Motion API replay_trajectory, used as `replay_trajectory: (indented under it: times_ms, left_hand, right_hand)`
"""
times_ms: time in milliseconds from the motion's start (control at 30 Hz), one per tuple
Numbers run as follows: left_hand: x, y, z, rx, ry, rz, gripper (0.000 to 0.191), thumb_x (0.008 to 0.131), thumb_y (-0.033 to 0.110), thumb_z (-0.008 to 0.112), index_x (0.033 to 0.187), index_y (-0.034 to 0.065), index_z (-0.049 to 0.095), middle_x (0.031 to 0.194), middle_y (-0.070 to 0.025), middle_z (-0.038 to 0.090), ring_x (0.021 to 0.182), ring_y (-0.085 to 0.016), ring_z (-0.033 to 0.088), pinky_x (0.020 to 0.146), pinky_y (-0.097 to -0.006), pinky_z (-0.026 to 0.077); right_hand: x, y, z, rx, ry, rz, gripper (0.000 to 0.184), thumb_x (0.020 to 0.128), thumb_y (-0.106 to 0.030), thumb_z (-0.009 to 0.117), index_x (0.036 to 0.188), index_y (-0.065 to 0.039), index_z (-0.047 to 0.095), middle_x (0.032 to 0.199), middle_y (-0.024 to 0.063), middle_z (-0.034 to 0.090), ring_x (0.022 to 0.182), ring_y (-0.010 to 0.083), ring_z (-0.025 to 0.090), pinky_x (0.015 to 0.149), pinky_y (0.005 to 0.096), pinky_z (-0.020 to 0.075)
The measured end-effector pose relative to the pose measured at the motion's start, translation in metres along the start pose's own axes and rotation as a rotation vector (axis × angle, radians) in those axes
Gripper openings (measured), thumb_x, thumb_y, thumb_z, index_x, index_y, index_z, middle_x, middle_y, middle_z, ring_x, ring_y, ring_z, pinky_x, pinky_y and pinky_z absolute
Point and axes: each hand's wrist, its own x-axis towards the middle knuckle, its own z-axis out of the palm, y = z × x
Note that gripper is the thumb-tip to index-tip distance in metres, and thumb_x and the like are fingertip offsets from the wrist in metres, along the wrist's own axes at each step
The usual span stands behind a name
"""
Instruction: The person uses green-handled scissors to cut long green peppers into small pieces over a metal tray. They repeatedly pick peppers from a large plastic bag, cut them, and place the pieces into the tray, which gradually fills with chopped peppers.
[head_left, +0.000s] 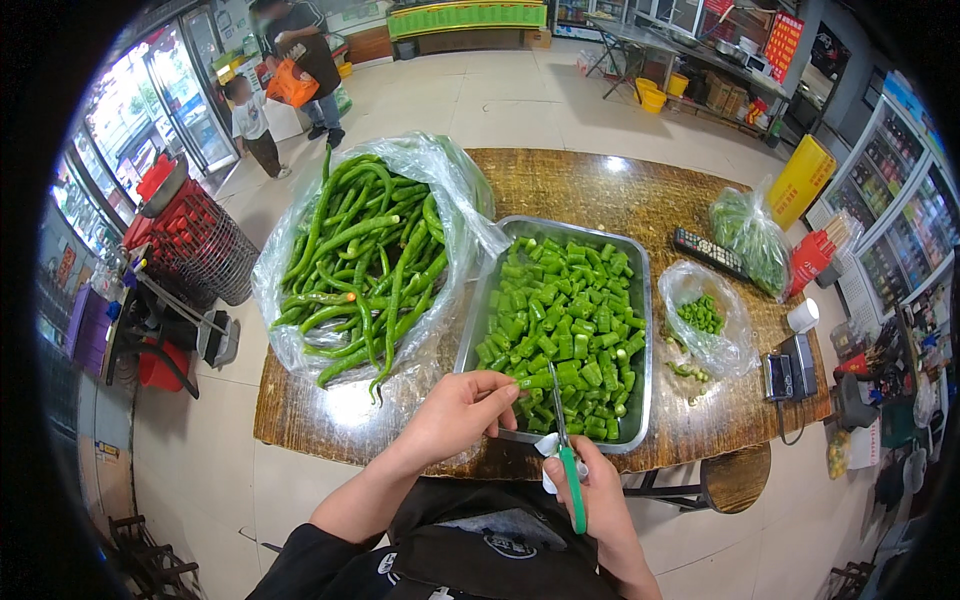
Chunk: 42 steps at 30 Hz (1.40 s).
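Between the thumb and fingers of my left hand (466, 409) is a green chili pepper (535, 382), held over the near part of a metal tray (649, 330). My right hand (596, 487) grips green-handled scissors (574, 491), whose blades reach up to the pepper's right end. Something white is wrapped near the scissors' pivot, partly covered by my fingers. Many cut pepper pieces (577, 300) fill the tray. To its left, a clear plastic bag (469, 180) lies open around whole long green peppers (360, 255).
On the wooden table (540, 180), right of the tray, are a small plastic bag (724, 330) with pepper bits, loose trimmings (686, 370), a remote control (709, 253), a bag of greens (750, 240) and a paper cup (803, 316). A stool (735, 480) stands underneath. Two people are beyond the table, upper left.
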Motion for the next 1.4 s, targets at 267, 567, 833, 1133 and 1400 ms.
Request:
replay_trajectory:
  times_ms: [267, 567, 833, 1133, 1400]
  left_hand:
    - [-0.001, -0.005, -0.007, -0.02, -0.074, -0.041, 0.034, 0.102, 0.02, 0.054, 0.122, -0.0077, 0.058, 0.086, -0.0062, 0.071, 0.067, -0.008, 0.059, 0.062, -0.0238, 0.049]
    - [0.002, -0.006, -0.003, -0.042, -0.01, 0.014, 0.031, 0.102, 0.019, 0.053, 0.119, -0.0056, 0.06, 0.085, -0.0052, 0.071, 0.065, -0.007, 0.057, 0.062, -0.0233, 0.049]
    - [-0.003, 0.003, 0.011, -0.025, 0.003, 0.009, 0.036, 0.101, 0.018, 0.056, 0.126, -0.0078, 0.057, 0.086, -0.0056, 0.071, 0.066, -0.007, 0.058, 0.063, -0.0236, 0.05]
    - [-0.005, 0.002, 0.012, -0.013, 0.013, 0.021, 0.036, 0.1, 0.019, 0.057, 0.125, -0.0077, 0.058, 0.084, -0.006, 0.072, 0.065, -0.007, 0.059, 0.063, -0.0243, 0.05]
    - [-0.003, 0.003, 0.01, 0.018, 0.003, 0.024, 0.036, 0.1, 0.02, 0.057, 0.124, -0.0072, 0.059, 0.084, -0.0062, 0.072, 0.065, -0.007, 0.059, 0.062, -0.0243, 0.05]
  right_hand:
    - [-0.001, -0.001, 0.002, 0.059, -0.003, 0.039, 0.041, 0.094, -0.037, 0.07, 0.112, -0.001, 0.062, 0.075, 0.001, 0.06, 0.058, 0.0055, 0.052, 0.053, 0.0228, 0.0427]
    - [-0.007, 0.001, -0.001, 0.146, 0.003, 0.067, 0.04, 0.095, -0.033, 0.07, 0.117, -0.001, 0.06, 0.081, 0.0014, 0.062, 0.064, 0.0075, 0.057, 0.057, 0.0233, 0.0468]
    - [-0.006, -0.004, 0.002, -0.012, -0.043, 0.025, 0.05, 0.094, -0.036, 0.071, 0.125, 0.0, 0.056, 0.096, 0.0113, 0.068, 0.086, 0.0156, 0.062, 0.08, 0.0318, 0.0502]
    - [-0.002, -0.004, 0.002, -0.061, -0.022, 0.005, 0.055, 0.092, -0.043, 0.07, 0.123, 0.0, 0.057, 0.098, 0.0147, 0.069, 0.09, 0.0194, 0.066, 0.083, 0.0345, 0.0511]
    - [0.0, -0.007, 0.002, -0.061, -0.011, -0.01, 0.048, 0.093, -0.042, 0.071, 0.113, 0.0, 0.061, 0.078, 0.0074, 0.065, 0.069, 0.0138, 0.061, 0.065, 0.0302, 0.0502]
